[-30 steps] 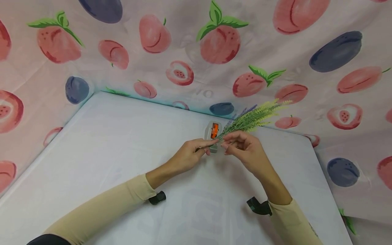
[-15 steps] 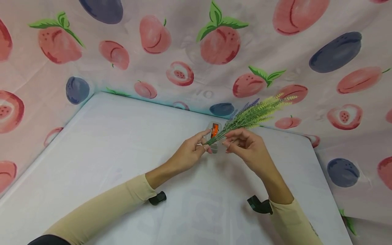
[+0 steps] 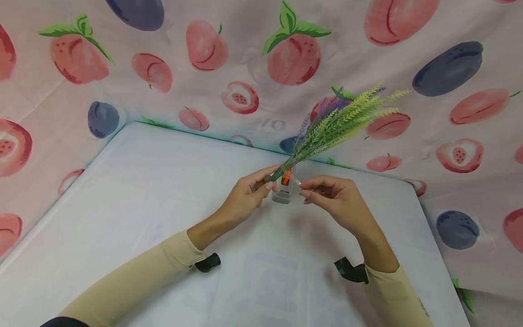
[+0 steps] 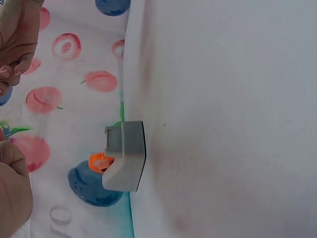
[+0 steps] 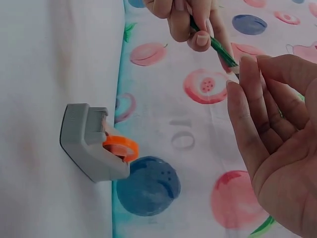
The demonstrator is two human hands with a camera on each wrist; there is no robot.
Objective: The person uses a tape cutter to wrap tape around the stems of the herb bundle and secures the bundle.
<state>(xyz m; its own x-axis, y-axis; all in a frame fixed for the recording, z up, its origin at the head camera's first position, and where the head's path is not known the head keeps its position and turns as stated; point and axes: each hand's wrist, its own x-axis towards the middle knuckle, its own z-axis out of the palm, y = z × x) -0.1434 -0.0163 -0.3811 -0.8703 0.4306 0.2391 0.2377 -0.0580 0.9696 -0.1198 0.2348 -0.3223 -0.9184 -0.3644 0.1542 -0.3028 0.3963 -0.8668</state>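
My left hand point(image 3: 247, 190) grips the bundled green stems of artificial lavender sprigs point(image 3: 335, 120), yellow-green with some purple. The bunch tilts up and to the right. Between thumb and fingertips, my right hand point(image 3: 335, 195) pinches a small clear strip of tape point(image 3: 298, 183), close to the stems. In the right wrist view, the left fingers hold the green stem ends point(image 5: 220, 49) just beside the right fingertips. Behind and below the hands, a grey tape dispenser point(image 3: 281, 196) with an orange core stands on the table. The left wrist view shows the hands only partly, at its left edge.
The white table point(image 3: 163, 190) ends at a fruit-patterned cloth backdrop point(image 3: 245, 54) behind and at the sides. A black wrist camera point(image 3: 208, 262) sits at the left cuff, another black wrist camera point(image 3: 351, 270) at the right.
My left hand has raised the lavender bunch and tilted it more upright, baring more of the dispenser. The right hand has shifted slightly right, and the clear strip now shows at its fingertips.
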